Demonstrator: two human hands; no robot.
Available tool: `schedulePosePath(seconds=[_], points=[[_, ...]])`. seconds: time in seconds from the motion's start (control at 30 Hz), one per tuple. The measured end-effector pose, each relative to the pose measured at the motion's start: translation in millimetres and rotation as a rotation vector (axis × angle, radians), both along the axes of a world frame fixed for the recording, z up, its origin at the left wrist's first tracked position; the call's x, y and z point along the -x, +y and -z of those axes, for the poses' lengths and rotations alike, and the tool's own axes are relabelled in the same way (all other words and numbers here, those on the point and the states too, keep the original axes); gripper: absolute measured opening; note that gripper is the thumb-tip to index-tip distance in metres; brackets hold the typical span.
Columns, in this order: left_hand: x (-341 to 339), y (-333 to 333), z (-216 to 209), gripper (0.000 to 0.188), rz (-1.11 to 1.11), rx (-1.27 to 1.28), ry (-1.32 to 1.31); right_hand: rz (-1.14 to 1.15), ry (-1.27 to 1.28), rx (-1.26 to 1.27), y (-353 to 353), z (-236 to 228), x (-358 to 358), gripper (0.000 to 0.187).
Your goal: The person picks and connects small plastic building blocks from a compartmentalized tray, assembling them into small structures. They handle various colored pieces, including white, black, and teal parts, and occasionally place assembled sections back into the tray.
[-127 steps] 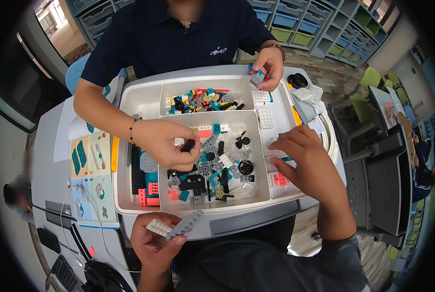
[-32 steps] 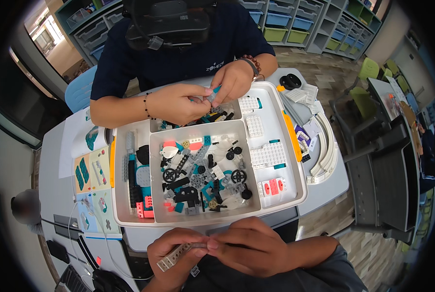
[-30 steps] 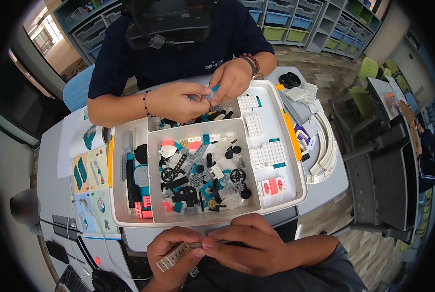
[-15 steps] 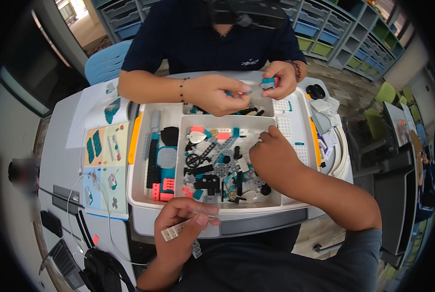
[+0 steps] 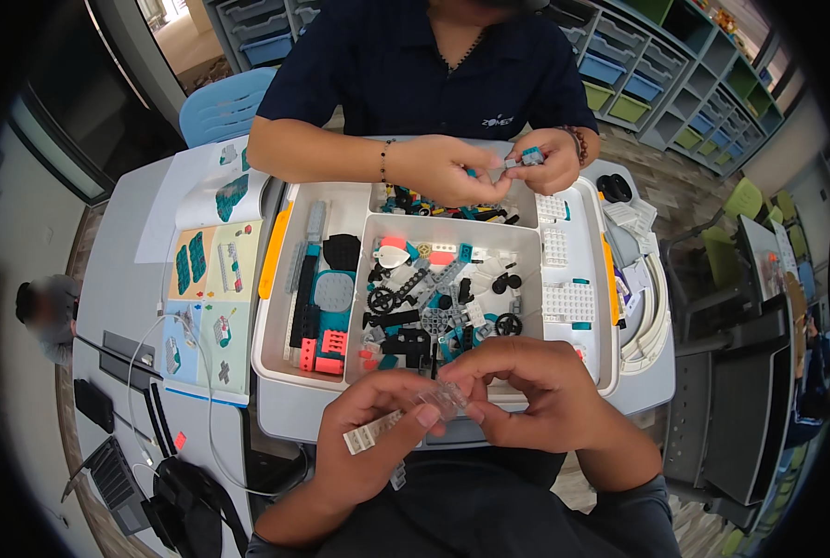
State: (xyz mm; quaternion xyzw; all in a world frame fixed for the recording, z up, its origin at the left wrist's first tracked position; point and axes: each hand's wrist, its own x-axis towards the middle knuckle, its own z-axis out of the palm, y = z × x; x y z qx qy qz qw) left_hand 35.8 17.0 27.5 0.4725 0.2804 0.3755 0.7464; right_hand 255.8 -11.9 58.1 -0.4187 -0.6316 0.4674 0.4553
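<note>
My left hand (image 5: 373, 437) grips a long white studded building beam (image 5: 375, 431) just below the near edge of the white parts tray (image 5: 285, 363). My right hand (image 5: 526, 391) meets it from the right and pinches a small clear piece (image 5: 445, 400) against the beam's right end. The tray's middle compartment holds several black wheels, grey beams and teal and coral bricks (image 5: 434, 307). Across the table a person in a dark blue shirt holds a small teal and grey assembly (image 5: 525, 158) between both hands above the tray's far compartment.
An open instruction booklet (image 5: 206, 298) lies left of the tray on the grey table (image 5: 127, 270). Cables and a black device (image 5: 108, 372) sit at the near left. A blue chair (image 5: 224, 102) stands far left, and shelves with bins line the back.
My right hand has come back from the tray's middle compartment to my left hand and now holds a small clear piece at the beam's end. The view has shifted slightly.
</note>
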Motion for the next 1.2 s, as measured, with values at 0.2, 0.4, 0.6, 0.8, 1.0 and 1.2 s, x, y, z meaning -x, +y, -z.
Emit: schedulePosePath(seconds=[0.2,0.4,0.6,0.8,1.0,1.2], points=[[2,0,-6,0.027,0.080,0.135,-0.074,-0.050,0.271,0.112,-11,12,1,0.047],[1,-1,-6,0.027,0.112,0.090,-0.019,-0.116,0.390,0.129,-15,20,-5,0.048],[0,-2,-5,0.027,0.111,0.090,-0.007,-0.153,0.398,0.140,-18,25,-6,0.047],[3,0,-8,0.023,0.151,0.113,-0.043,-0.163,0.379,0.171,-18,25,-5,0.045],[8,-4,-14,0.019,0.140,0.134,0.030,-0.178,0.266,0.139,-20,20,-4,0.043],[8,-3,-9,0.019,0.157,0.050,0.104,-0.130,0.083,0.088,-25,13,-9,0.045]])
